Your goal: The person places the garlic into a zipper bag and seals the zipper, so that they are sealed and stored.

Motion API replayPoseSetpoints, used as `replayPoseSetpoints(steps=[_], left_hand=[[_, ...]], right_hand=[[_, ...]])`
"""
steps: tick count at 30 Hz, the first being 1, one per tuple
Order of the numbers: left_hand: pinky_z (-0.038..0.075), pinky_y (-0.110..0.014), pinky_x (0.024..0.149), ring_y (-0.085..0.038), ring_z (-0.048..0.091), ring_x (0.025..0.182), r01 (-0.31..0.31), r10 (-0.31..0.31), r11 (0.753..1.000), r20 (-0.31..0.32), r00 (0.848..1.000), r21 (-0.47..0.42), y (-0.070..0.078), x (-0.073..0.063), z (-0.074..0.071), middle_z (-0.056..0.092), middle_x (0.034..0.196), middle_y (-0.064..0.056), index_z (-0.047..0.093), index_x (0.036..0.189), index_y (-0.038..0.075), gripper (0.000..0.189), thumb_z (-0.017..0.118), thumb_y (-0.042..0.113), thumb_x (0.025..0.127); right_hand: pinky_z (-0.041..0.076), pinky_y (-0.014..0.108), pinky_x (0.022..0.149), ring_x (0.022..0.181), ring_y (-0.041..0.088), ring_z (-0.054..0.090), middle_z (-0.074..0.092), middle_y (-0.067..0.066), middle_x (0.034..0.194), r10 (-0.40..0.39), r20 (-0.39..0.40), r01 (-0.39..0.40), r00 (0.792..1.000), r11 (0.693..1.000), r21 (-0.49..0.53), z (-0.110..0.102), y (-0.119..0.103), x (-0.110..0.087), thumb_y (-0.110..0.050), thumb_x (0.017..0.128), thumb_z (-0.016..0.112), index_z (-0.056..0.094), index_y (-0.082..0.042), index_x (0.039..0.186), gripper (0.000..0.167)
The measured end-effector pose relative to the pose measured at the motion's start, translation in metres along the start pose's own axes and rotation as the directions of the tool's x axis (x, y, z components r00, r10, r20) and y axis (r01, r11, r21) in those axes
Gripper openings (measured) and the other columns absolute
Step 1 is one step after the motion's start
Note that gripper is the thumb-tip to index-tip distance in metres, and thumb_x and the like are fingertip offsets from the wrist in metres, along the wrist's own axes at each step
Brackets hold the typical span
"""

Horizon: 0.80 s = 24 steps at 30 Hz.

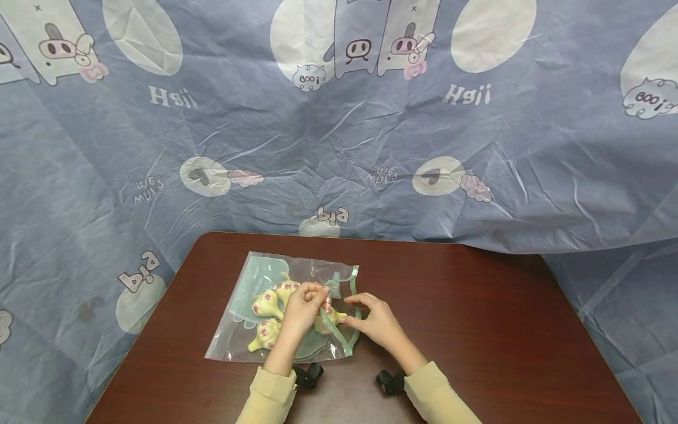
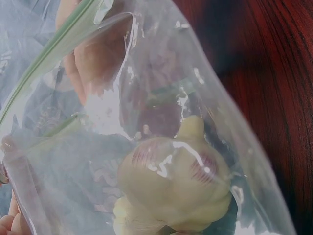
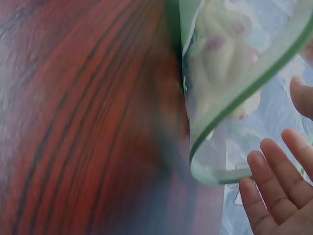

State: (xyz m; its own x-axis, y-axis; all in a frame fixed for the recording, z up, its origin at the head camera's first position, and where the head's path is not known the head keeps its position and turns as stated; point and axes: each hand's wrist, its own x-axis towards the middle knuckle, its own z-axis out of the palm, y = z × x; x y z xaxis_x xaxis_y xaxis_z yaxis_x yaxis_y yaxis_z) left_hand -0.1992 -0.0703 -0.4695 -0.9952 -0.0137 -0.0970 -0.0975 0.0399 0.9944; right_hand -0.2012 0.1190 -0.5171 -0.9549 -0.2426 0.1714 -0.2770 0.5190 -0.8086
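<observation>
A clear zip bag (image 1: 238,335) with a green zip strip lies on the table, its mouth facing right and spread apart. Several garlic bulbs (image 1: 266,303), pale yellow with purple marks, lie inside it. My left hand (image 1: 302,309) pinches the upper layer of the bag near the mouth. At the opening, my right hand (image 1: 382,324) has its fingers and thumb spread beside the nearest garlic bulb (image 2: 176,186). In the right wrist view the fingers (image 3: 279,181) are fairly straight near the green zip strip (image 3: 254,88). Whether the thumb touches the bulb cannot be told.
The dark red-brown table (image 1: 477,318) extends to the right of the bag. Behind it hangs a blue-grey printed cloth (image 1: 339,147). Black wrist devices (image 1: 391,383) sit at both cuffs.
</observation>
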Motion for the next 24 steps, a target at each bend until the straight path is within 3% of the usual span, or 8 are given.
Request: replayPoseSetpoints(steps=[7, 14, 24], left_hand=[[0.05, -0.017, 0.057, -0.005, 0.061, 0.058, -0.007, 0.007, 1.0, -0.003, 1.0, 0.005, 0.001, 0.0, 0.0, 0.067, 0.071, -0.001, 0.058, 0.101, -0.004, 0.021, 0.065, 0.014, 0.095], [0.05, -0.017, 0.057, -0.005, 0.061, 0.059, 0.002, -0.002, 1.0, 0.004, 1.0, -0.009, 0.011, -0.003, -0.001, 0.066, 0.07, 0.001, 0.058, 0.101, -0.005, 0.018, 0.064, 0.011, 0.095], [0.048, -0.017, 0.055, -0.008, 0.062, 0.057, 0.009, -0.009, 1.0, -0.012, 1.0, 0.001, 0.007, 0.001, -0.003, 0.064, 0.069, 0.001, 0.058, 0.101, -0.005, 0.019, 0.063, 0.013, 0.096]], right_hand=[[0.055, 0.038, 0.09, 0.103, 0.021, 0.067, 0.069, -0.004, 0.108, 0.087, -0.066, -0.087, 0.994, 0.996, 0.013, -0.009, 0.009, -0.002, -0.024, 0.081, 0.082, 0.071, -0.015, 0.111, 0.033], [0.057, 0.036, 0.084, 0.097, 0.02, 0.068, 0.069, -0.002, 0.103, 0.108, -0.126, -0.109, 0.986, 0.994, 0.0, -0.008, 0.018, -0.002, -0.022, 0.08, 0.083, 0.07, -0.014, 0.103, 0.027], [0.056, 0.031, 0.079, 0.09, 0.019, 0.066, 0.069, 0.008, 0.106, 0.235, -0.13, -0.23, 0.963, 0.972, 0.047, 0.001, 0.023, -0.005, -0.022, 0.084, 0.08, 0.065, -0.005, 0.115, 0.038]])
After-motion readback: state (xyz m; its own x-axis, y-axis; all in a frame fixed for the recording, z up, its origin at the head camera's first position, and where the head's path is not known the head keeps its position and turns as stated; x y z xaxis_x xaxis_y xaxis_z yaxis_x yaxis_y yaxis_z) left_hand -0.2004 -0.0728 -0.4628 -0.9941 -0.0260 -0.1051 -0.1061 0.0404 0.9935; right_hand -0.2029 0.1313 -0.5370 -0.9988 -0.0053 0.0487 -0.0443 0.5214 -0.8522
